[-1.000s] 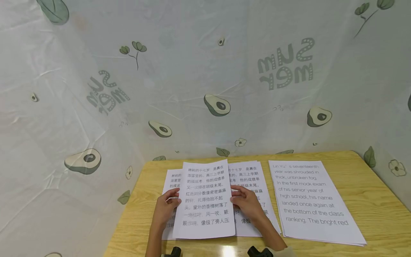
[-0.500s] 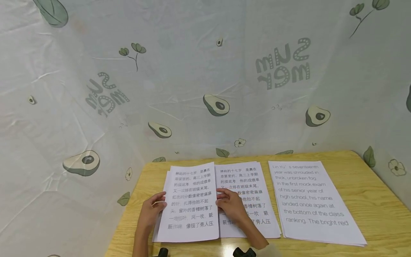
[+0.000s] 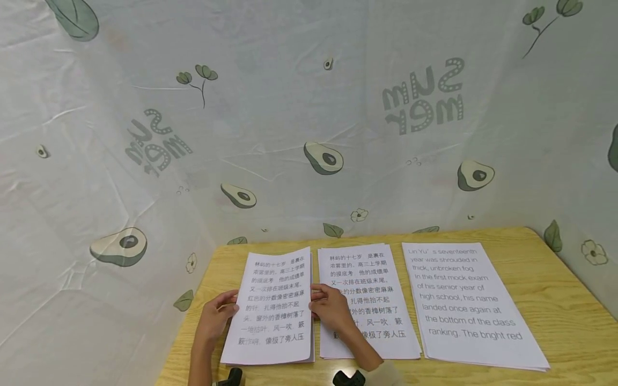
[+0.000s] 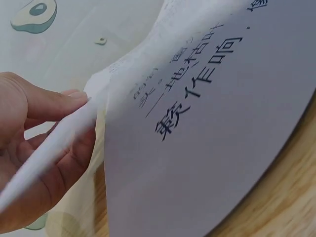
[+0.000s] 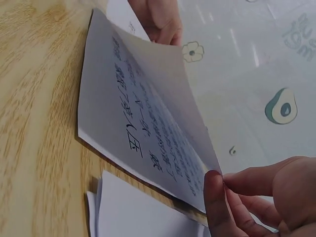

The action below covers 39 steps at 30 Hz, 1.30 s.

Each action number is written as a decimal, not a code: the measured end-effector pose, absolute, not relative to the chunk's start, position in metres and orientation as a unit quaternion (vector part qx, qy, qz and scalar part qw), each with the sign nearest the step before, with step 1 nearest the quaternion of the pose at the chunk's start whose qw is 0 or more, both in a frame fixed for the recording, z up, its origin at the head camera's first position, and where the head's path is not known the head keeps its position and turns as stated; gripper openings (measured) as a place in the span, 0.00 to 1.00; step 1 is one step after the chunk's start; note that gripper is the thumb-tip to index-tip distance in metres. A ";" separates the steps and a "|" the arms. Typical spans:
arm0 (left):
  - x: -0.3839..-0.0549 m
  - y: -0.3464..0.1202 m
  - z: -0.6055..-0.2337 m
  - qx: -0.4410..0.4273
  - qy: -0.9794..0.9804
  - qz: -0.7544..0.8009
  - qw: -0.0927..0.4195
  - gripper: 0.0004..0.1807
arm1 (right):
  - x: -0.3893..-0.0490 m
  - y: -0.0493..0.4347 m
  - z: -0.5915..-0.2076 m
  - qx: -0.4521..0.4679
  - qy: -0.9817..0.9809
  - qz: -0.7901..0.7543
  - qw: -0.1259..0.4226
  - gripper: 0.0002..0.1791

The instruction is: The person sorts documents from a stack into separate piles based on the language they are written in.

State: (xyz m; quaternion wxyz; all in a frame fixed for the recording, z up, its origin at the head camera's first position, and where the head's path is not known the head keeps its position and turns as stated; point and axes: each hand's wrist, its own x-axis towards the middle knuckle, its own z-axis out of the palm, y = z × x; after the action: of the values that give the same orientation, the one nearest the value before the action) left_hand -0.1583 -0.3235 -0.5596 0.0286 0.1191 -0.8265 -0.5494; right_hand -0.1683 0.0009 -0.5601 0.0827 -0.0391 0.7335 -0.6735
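A white sheet printed with Chinese characters (image 3: pixel 272 316) is held up at the left of the table. My left hand (image 3: pixel 214 321) pinches its left edge, thumb on the near face in the left wrist view. On the opposite edge my right hand (image 3: pixel 333 311) pinches it between thumb and fingers. The sheet's blank underside (image 5: pixel 170 71) bows above a matching printed sheet (image 5: pixel 111 113) lying below it. Mostly hidden in the head view, that lower paper shows only a strip along the right side.
A middle stack of Chinese-printed sheets (image 3: pixel 374 346) lies partly under my right forearm. Farther right is a stack of English-printed sheets (image 3: pixel 465 300), slightly fanned. Both rest on the wooden table (image 3: pixel 536 268), which meets an avocado-patterned cloth (image 3: pixel 275 134) at the back and left.
Both hands have carried the held sheet left and lower, from overlapping the middle stack to over the left papers. The middle stack's text is now mostly uncovered.
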 end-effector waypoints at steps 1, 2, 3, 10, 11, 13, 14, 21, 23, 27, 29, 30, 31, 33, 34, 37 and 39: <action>-0.158 -0.324 -0.560 0.123 -0.827 -0.547 0.028 0.23 | -0.168 -0.001 -0.560 -0.040 0.738 -0.669 0.081 0.28; -0.158 -0.325 -0.561 0.128 -0.828 -0.545 0.027 0.23 | -0.168 -0.002 -0.560 -0.041 0.741 -0.666 0.078 0.28; -0.158 -0.325 -0.562 0.132 -0.828 -0.544 0.026 0.23 | -0.168 -0.003 -0.561 -0.040 0.745 -0.662 0.075 0.28; -0.157 -0.324 -0.564 0.140 -0.831 -0.537 0.035 0.22 | -0.172 -0.006 -0.563 -0.039 0.763 -0.643 0.057 0.27; -0.156 -0.323 -0.563 0.138 -0.834 -0.534 0.037 0.22 | -0.172 -0.006 -0.563 -0.038 0.764 -0.642 0.057 0.27; -0.156 -0.323 -0.563 0.134 -0.837 -0.528 0.039 0.22 | -0.173 -0.006 -0.564 -0.036 0.766 -0.639 0.058 0.27; -0.156 -0.322 -0.563 0.134 -0.838 -0.527 0.039 0.22 | -0.173 -0.006 -0.564 -0.035 0.767 -0.637 0.059 0.27; -0.155 -0.319 -0.561 0.139 -0.838 -0.526 0.040 0.21 | -0.170 -0.005 -0.561 -0.042 0.799 -0.599 0.038 0.23; -0.154 -0.319 -0.560 0.143 -0.842 -0.518 0.045 0.21 | -0.169 -0.003 -0.557 -0.050 0.814 -0.579 0.022 0.21; -0.151 -0.320 -0.555 0.154 -0.853 -0.496 0.054 0.22 | -0.166 0.005 -0.549 -0.062 0.826 -0.561 -0.006 0.17; -0.151 -0.319 -0.553 0.157 -0.854 -0.493 0.055 0.22 | -0.165 0.011 -0.547 -0.064 0.825 -0.561 -0.009 0.17; -0.151 -0.317 -0.551 0.157 -0.853 -0.495 0.054 0.22 | -0.164 0.013 -0.547 -0.063 0.824 -0.563 -0.008 0.17; -0.151 -0.315 -0.549 0.156 -0.852 -0.496 0.054 0.22 | -0.164 0.016 -0.546 -0.062 0.822 -0.566 -0.007 0.17; -0.153 -0.309 -0.546 0.153 -0.851 -0.500 0.054 0.22 | -0.164 0.022 -0.547 -0.056 0.820 -0.569 -0.004 0.17; -0.154 -0.305 -0.544 0.151 -0.851 -0.500 0.053 0.22 | -0.163 0.025 -0.548 -0.051 0.819 -0.572 -0.001 0.17; -0.156 -0.293 -0.541 0.142 -0.852 -0.501 0.053 0.22 | -0.163 0.033 -0.550 -0.033 0.815 -0.578 0.005 0.16; -0.157 -0.284 -0.541 0.138 -0.852 -0.503 0.052 0.21 | -0.163 0.039 -0.552 -0.023 0.817 -0.576 0.007 0.16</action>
State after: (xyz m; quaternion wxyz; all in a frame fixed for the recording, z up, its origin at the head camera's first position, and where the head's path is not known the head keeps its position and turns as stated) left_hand -0.1568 -0.2843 -0.5413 0.0525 0.1378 -0.8518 -0.5027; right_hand -0.1631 0.0393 -0.5518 0.0067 -0.0225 0.8170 -0.5761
